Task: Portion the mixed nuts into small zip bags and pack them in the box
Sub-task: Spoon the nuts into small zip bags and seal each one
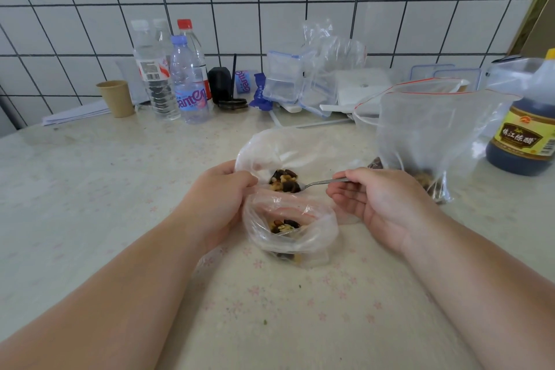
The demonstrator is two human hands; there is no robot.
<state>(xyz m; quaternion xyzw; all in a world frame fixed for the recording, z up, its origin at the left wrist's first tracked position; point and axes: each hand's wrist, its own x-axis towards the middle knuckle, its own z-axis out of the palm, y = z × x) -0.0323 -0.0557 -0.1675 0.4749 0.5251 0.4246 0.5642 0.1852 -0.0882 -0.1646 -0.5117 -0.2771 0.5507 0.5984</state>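
The table point(90, 189), covered in a pale cloth with faint pink flowers, carries everything. Beyond the right hand point(372, 204) a large clear zip bag point(435, 135) with a red seal strip stands upright and open, a few nuts lying at its bottom. Farther out on that side is a dark vinegar bottle point(522, 135) with a yellow cap. Beyond both hands, along the tiled wall, lie clear lidded boxes point(285, 78), and past the left hand point(219, 198) stand water bottles point(168, 81) and a paper cup point(117, 97).

Between the two hands sits a small zip bag point(315, 228), its mouth pulled open toward the camera, with a little heap of mixed nuts point(283, 226) inside at the bottom. The left hand grips the bag's rim, fingers curled around the plastic on its near-left edge. Just beyond the left hand's fingertips a second thin plastic bag point(264, 147) lies open on the cloth.

The right hand pinches the handle of a metal spoon point(318, 183) between thumb and fingers, palm turned up. The spoon's bowl, heaped with nuts, hovers just above the small bag's far rim, close to the left hand's fingertips.
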